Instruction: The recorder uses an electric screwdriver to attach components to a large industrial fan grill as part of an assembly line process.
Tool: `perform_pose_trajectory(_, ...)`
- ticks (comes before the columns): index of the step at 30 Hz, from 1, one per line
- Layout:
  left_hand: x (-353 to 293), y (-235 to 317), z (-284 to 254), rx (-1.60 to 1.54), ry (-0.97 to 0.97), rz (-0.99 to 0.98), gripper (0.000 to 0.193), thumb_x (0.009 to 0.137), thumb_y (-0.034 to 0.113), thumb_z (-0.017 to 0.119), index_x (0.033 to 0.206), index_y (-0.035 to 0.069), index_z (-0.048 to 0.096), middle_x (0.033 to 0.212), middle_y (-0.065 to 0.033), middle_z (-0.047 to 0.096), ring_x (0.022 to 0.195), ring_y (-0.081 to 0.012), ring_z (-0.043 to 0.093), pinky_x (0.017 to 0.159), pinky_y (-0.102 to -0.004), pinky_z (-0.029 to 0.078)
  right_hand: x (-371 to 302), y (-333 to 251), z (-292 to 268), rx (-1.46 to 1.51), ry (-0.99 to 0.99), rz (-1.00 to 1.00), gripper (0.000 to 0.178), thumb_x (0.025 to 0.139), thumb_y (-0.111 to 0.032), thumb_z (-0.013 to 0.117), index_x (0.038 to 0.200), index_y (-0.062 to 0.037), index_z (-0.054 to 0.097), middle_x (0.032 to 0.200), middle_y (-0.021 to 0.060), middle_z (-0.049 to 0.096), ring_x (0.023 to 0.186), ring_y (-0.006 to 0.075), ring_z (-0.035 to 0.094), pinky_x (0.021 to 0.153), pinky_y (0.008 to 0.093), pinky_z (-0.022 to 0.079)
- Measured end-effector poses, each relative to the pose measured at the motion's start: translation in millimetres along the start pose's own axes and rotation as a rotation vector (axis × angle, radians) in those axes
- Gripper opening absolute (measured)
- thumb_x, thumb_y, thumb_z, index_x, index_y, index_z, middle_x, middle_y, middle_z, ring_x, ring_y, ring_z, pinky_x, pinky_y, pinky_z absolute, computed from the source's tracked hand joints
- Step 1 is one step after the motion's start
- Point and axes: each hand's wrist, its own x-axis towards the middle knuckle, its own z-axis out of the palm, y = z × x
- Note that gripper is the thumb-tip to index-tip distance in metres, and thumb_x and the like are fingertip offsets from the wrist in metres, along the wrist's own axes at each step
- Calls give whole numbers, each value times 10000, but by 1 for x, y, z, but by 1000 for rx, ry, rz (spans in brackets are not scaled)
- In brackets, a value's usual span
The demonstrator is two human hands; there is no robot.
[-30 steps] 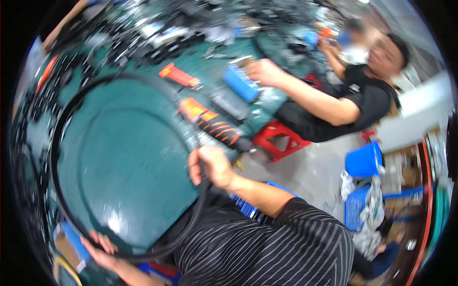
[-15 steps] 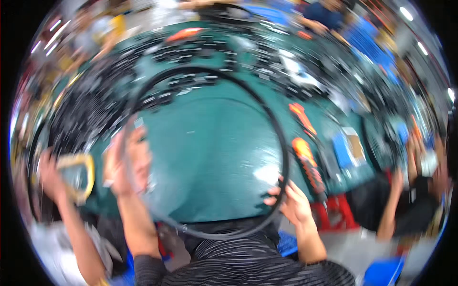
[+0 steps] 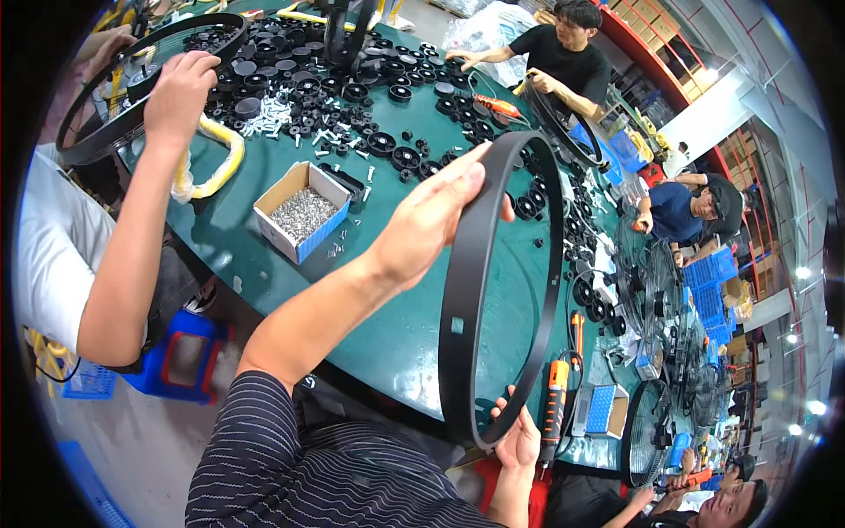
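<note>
A wide black plastic hoop (image 3: 466, 321) stands tilted above the green table in front of me, its flat outer band turned partly to the left. My left hand (image 3: 431, 211) holds its upper left side, with fingertips showing inside the ring. Lower down, my right hand (image 3: 519, 440) grips the bottom of the hoop, fingers curled at its edge. An orange-and-black electric screwdriver (image 3: 554, 400) lies just right of my right hand. Left of the hoop sits an open box of small metal screws (image 3: 304, 216).
The green table (image 3: 370, 326) bears many black round knobs (image 3: 405, 158) and white fasteners (image 3: 268, 114). At left, a co-worker's hand (image 3: 180, 97) holds another black hoop (image 3: 97, 145). A blue stool (image 3: 180, 356) stands below. A blue-sided box (image 3: 607, 409) and fan guards (image 3: 647, 431) lie right.
The view has swung and tilted. The hoop, seen nearly face-on before, now appears turned edgewise. My left hand has come up to its upper side; my right hand stays at its lower part.
</note>
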Motion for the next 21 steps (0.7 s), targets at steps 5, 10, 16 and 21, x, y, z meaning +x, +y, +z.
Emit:
perform_pose_trajectory(5, 4, 0, -11, 10, 71, -64, 600, 1062, 427, 379, 1542, 74, 304, 1033, -129, 614, 632, -121, 589, 519, -233, 444, -6, 4, 5, -20, -32, -73, 485, 1024, -226, 487, 1461, -43, 384, 1205, 219, 638, 1060, 364, 666, 900, 459, 574)
perform_pose_trajectory(10, 12, -18, -57, 233, 333, -234, 560, 1042, 435, 445, 1479, 85, 432, 1121, -113, 650, 668, -54, 532, 456, -174, 348, -11, 7, 32, -198, 127, -72, 318, 1006, -170, 542, 1300, -66, 485, 1162, 207, 662, 1143, 353, 634, 950, 441, 502)
perform_pose_trajectory(16, -1, -28, -125, 625, 378, -610, 434, 1044, 306, 486, 1367, 17, 509, 1103, -100, 668, 809, -104, 631, 472, -196, 475, -38, 21, 40, -378, 206, 5, 359, 939, -140, 669, 1197, -50, 438, 1093, 226, 675, 961, 285, 709, 698, 332, 589)
perform_pose_trajectory(21, -19, -55, -141, 963, 227, -632, 429, 1011, 136, 497, 1414, -9, 503, 1195, -100, 635, 918, -123, 632, 686, -242, 517, -51, 23, 45, -764, 311, 87, 447, 871, -183, 775, 1130, 16, 469, 797, 129, 685, 700, 190, 706, 548, 281, 541)
